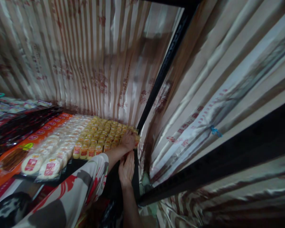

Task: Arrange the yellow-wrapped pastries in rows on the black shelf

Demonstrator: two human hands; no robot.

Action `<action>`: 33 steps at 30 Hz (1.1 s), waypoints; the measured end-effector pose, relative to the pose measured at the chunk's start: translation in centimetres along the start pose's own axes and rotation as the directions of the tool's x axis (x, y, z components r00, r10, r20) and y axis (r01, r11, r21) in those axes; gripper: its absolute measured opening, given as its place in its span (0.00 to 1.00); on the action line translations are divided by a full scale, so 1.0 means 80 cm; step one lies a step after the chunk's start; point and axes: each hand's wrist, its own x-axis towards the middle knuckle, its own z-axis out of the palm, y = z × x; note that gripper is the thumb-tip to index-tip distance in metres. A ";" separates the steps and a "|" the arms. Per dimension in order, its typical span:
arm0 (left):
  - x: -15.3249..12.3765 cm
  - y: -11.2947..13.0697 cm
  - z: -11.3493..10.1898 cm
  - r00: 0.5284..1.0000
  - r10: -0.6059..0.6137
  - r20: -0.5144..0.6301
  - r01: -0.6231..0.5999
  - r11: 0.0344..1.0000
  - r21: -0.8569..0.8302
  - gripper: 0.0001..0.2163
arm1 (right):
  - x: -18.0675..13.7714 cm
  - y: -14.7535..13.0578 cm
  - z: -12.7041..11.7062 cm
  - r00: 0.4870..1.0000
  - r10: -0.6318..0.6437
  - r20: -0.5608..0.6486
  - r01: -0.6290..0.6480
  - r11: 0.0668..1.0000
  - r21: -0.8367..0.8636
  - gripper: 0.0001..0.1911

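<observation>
My left hand [129, 139], at the end of a red, white and grey patterned sleeve, is closed on the right end of a block of small yellow packets [102, 134] in the shelf corner. Its fingers curl round the last packet by the black post. Just below it, my right hand [126, 167] lies with fingers stretched out on the dark shelf edge [135, 177], fingertips nearly touching the left hand. It holds nothing that I can see.
White round packets with red labels [49, 158] and orange packs [41, 129] lie left of the yellow ones. A black upright post [163, 69] stands at the corner. Shiny striped cloth [90, 57] covers the back and right side. A black rail [228, 158] crosses at right.
</observation>
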 end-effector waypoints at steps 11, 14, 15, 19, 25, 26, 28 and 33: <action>-0.001 0.008 -0.004 1.000 -0.004 0.014 0.003 0.997 0.080 0.12 | 0.000 -0.004 -0.006 1.000 -0.009 -0.006 0.009 1.000 0.022 0.32; -0.007 0.010 -0.007 0.997 0.031 -0.064 -0.031 1.000 -0.001 0.11 | 0.001 0.000 -0.005 1.000 0.002 -0.020 -0.001 0.999 0.045 0.32; -0.012 0.011 -0.008 0.993 0.046 -0.106 -0.049 0.998 -0.032 0.10 | 0.002 0.001 -0.005 1.000 0.009 -0.026 -0.008 0.998 0.058 0.32; -0.069 0.013 -0.022 0.973 0.065 -0.219 -0.088 0.992 -0.094 0.11 | 0.006 0.000 -0.011 0.998 -0.056 -0.028 0.059 0.992 0.115 0.30; -0.238 -0.016 -0.036 0.961 0.066 -0.270 -0.148 0.943 -0.299 0.15 | 0.005 -0.030 -0.038 0.996 -0.001 -0.093 0.025 0.966 0.258 0.27; -0.267 -0.026 -0.035 0.965 0.015 -0.264 -0.102 0.943 -0.318 0.15 | 0.001 -0.038 -0.043 0.994 0.006 -0.107 0.023 0.962 0.271 0.27; -0.322 -0.050 -0.034 0.973 -0.101 -0.207 0.027 0.942 -0.335 0.15 | -0.011 -0.056 -0.053 0.993 -0.050 -0.103 0.076 0.960 0.268 0.26; -0.416 -0.102 -0.048 0.954 -0.301 -0.009 0.286 0.915 -0.284 0.14 | -0.090 -0.097 -0.064 0.970 -0.235 0.059 0.200 0.914 0.354 0.18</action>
